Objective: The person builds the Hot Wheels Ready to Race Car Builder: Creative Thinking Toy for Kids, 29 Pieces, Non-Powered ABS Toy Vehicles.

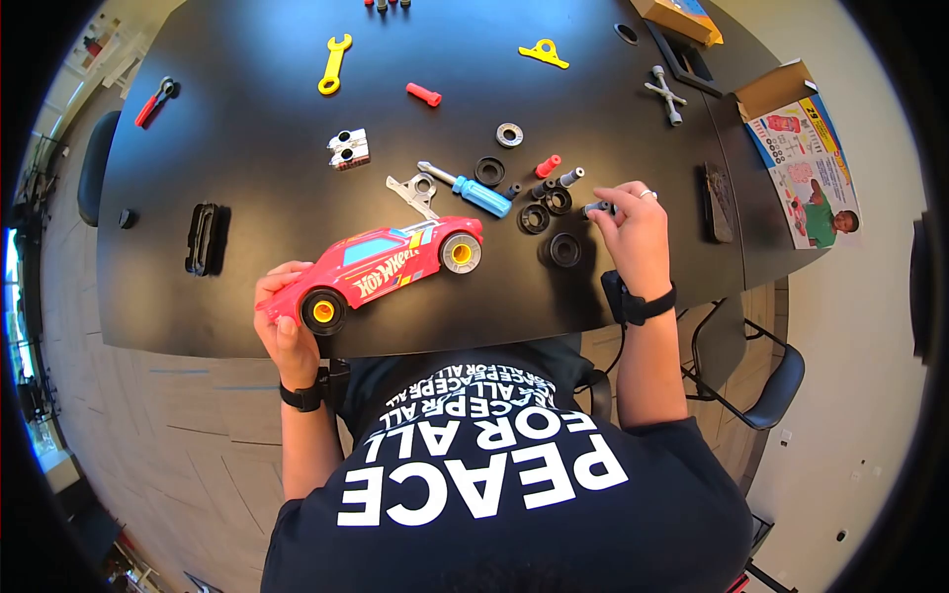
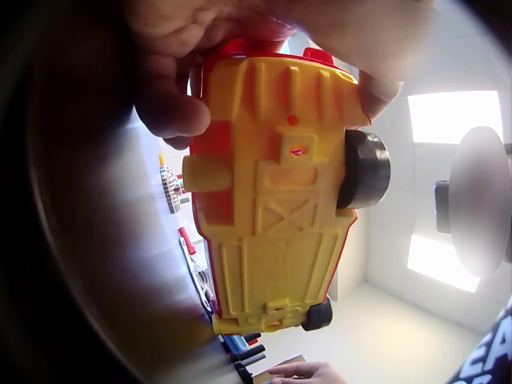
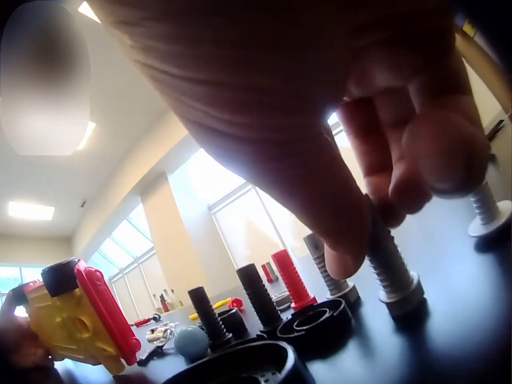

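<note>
My left hand [image 1: 289, 351] grips the rear end of a red toy car [image 1: 381, 259] above the table's near edge. On the side facing up are a black wheel [image 1: 323, 312] and a grey-faced front wheel [image 1: 461, 254], both with yellow hubs. In the left wrist view the yellow underside [image 2: 288, 208] shows, with a bare yellow stub [image 2: 206, 173] on the opposite side. My right hand [image 1: 639, 232] pinches the top of a grey toy bolt [image 3: 394, 274] standing on its head. Beside it stand another grey bolt [image 1: 571, 177], a red bolt [image 1: 548, 165] and several black tyres [image 1: 563, 250].
A blue screwdriver [image 1: 482, 196] and a grey bracket [image 1: 410, 195] lie beyond the car. Farther off are a yellow wrench [image 1: 335, 64], a silver engine block [image 1: 348, 148] and a grey cross wrench [image 1: 666, 96]. A printed box [image 1: 801, 148] stands at the right.
</note>
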The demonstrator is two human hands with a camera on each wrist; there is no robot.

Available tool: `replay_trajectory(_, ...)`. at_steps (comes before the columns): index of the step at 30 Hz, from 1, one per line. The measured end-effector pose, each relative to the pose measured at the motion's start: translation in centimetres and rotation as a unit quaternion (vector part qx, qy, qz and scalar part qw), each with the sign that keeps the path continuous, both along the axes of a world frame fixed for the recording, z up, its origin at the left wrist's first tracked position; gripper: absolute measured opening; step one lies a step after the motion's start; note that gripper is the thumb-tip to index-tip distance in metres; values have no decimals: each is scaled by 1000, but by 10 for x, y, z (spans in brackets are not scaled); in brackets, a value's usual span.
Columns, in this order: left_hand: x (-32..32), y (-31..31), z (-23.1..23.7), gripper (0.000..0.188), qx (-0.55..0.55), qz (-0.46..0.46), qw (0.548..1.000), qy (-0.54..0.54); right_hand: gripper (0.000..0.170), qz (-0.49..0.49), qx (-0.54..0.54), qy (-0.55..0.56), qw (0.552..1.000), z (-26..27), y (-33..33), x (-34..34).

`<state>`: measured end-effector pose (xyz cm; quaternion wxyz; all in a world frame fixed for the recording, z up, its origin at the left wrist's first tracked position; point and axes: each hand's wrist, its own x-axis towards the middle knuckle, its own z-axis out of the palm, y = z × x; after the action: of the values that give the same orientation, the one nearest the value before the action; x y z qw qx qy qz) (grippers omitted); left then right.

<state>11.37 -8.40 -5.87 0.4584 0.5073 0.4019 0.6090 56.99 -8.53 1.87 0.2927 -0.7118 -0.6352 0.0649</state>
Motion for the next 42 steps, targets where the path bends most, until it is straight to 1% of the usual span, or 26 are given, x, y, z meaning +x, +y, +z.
replay_trajectory(1, 0, 0, 1, 77, 1, 0, 1000, 0, 24, -1, -21, -12, 1000, -2, 1, 2)
replay_trajectory(5, 0, -1, 2, 77, 0, 5, 1000, 4, 28, 9, -49, -20, 999, -9, -2, 13)
replay_trajectory(7, 1, -2, 3, 76, 0, 4, 1000, 1, 32, 24, -153, -14, 988, -6, -4, 19)
replay_trajectory(8, 1, -1, 3, 76, 0, 5, 1000, 1, 32, 25, -152, -14, 988, -5, -6, 18)
replay_trajectory(10, 1, -1, 2, 76, 2, 3, 1000, 2, 38, 87, -114, -87, 986, 1, -11, 16)
replay_trajectory(11, 1, 0, 2, 76, 2, 6, 1000, 2, 38, 89, -113, -87, 986, 12, -10, 11)
replay_trajectory(13, 1, -1, 1, 77, -1, 6, 1000, 4, 34, 139, -34, 13, 990, 40, -10, -10)
replay_trajectory(14, 0, -1, 1, 77, -2, 5, 1000, 6, 34, 138, -35, 15, 990, 40, -12, -20)
replay_trajectory(15, 0, -1, 2, 78, -3, 6, 1000, 8, 31, 155, -3, 185, 970, 39, -14, -31)
replay_trajectory(16, 1, 0, 2, 78, -3, 6, 1000, 9, 29, 165, 31, 350, 921, 37, -15, -42)
replay_trajectory(17, 1, 0, 2, 78, -3, 1, 1000, 10, 26, 219, 58, 395, 890, 33, -13, -52)
replay_trajectory(18, 2, 0, 2, 78, -2, 3, 1000, 10, 27, 227, 61, 437, 868, 34, -12, -68)
replay_trajectory(21, 2, 0, 3, 78, -1, 4, 1000, 11, 27, 262, 21, 405, 876, 34, -7, -89)
replay_trajectory(23, 1, -1, 4, 78, -1, 7, 1000, 12, 30, 305, 56, 275, 910, 33, 0, -100)
replay_trajectory(24, 2, -1, 4, 79, -2, 6, 1000, 13, 30, 308, 56, 276, 909, 31, 3, -106)
replay_trajectory(26, 1, -2, 4, 79, -2, 6, 1000, 13, 34, 312, 104, 219, 919, 25, 9, -113)
replay_trajectory(27, 1, -2, 3, 79, -2, 9, 1000, 13, 40, 331, 118, 198, 915, 23, 10, -115)
replay_trajectory(28, 2, -2, 2, 80, -1, 10, 1000, 12, 40, 332, 118, 197, 915, 26, 9, -117)
replay_trajectory(30, 2, -1, 2, 80, -1, 12, 1000, 12, 48, 290, 73, 221, 928, 33, 2, -121)
replay_trajectory(33, 2, -2, 3, 79, -2, 12, 1000, 11, 55, 255, 59, 204, 943, 40, -1, -101)
replay_trajectory(34, 3, -2, 3, 79, -2, 11, 1000, 9, 51, 240, 104, 189, 946, 33, 1, -90)
replay_trajectory(36, 2, -1, 3, 79, -3, 9, 1000, 6, 40, 154, 94, 191, 965, 26, -3, -68)
replay_trajectory(38, 2, -1, 1, 79, -2, 6, 1000, 4, 30, 76, 113, 216, 967, 14, -6, -44)
replay_trajectory(39, 1, 0, 0, 79, -3, 4, 1000, 0, 25, 47, 123, 200, 971, 10, -7, -33)
replay_trajectory(40, 1, 0, 0, 79, -4, 2, 1000, -4, 25, 46, 123, 199, 971, 6, -10, -23)
replay_trajectory(42, 0, 0, 1, 79, -6, -1, 1000, -1, 23, 12, 70, 181, 981, 6, -17, -14)
